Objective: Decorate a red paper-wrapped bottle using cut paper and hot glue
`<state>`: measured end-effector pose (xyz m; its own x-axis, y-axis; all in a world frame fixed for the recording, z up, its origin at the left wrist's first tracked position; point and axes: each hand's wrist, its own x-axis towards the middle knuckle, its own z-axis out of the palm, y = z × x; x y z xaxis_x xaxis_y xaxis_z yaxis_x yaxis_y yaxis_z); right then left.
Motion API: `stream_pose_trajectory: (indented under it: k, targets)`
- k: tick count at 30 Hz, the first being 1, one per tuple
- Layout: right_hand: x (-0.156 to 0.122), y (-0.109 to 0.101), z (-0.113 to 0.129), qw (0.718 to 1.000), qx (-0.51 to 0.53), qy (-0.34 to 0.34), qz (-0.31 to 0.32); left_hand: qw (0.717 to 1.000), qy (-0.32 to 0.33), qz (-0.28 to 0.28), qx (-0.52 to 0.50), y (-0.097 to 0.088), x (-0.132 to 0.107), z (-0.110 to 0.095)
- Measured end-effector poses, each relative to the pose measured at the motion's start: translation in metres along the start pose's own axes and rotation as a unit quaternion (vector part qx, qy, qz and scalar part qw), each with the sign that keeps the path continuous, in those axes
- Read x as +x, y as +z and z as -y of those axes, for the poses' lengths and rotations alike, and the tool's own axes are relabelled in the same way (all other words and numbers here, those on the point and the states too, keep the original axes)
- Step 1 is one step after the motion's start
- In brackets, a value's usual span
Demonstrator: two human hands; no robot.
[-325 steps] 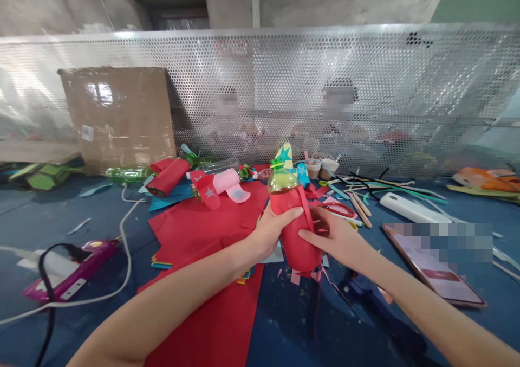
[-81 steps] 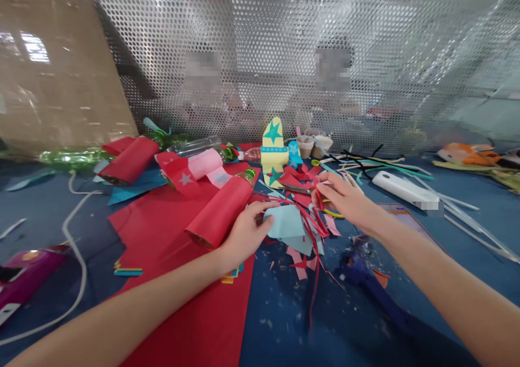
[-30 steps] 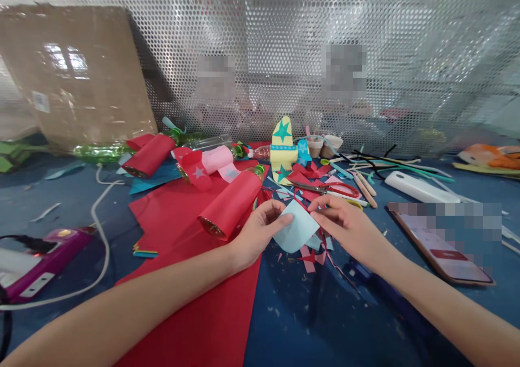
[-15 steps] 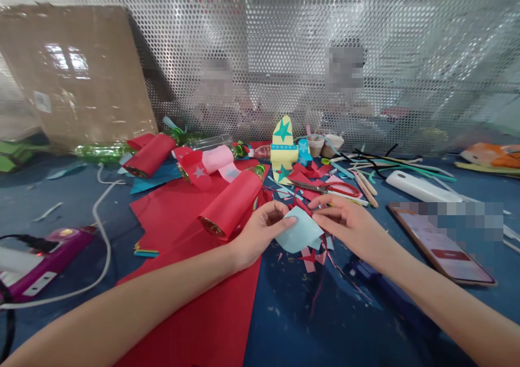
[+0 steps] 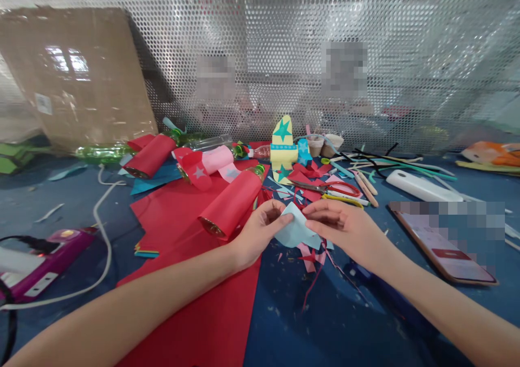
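Forearms (image 5: 162, 291) slant inward; the left hand (image 5: 260, 230) pinches blue paper (image 5: 293, 228), the right hand (image 5: 345, 226) bends against its right edge (whether pinching, one cannot tell).

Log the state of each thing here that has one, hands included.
Blue paper: held, apparently bent
Left hand: pinching the paper
Right hand: at the paper's edge, grip unclear
Near red bottle: on its side
Red scissors: lying flat, unheld
Phone: face up, screen lit
Power strip: black plug in
Cardboard: upright
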<state>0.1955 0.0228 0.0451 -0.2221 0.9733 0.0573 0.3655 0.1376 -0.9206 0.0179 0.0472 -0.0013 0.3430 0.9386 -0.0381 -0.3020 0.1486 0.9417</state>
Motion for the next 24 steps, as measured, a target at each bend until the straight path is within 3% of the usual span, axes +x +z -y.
stream_pose_trajectory:
  k: [11, 17, 24]
  targets:
    - [-0.005, 0.0, 0.0, 0.997, -0.039, -0.048, -0.047, 1.0, -0.014, -0.006, -0.022, 0.004, -0.002, -0.013]
    - [-0.013, 0.004, 0.008, 0.991, -0.05, -0.097, -0.075, 1.0, 0.028, -0.003, -0.01, 0.01, -0.007, -0.023]
    - [-0.014, 0.002, 0.007, 0.984, -0.115, -0.086, -0.105, 0.998, 0.032, -0.02, -0.04, 0.011, -0.007, -0.028]
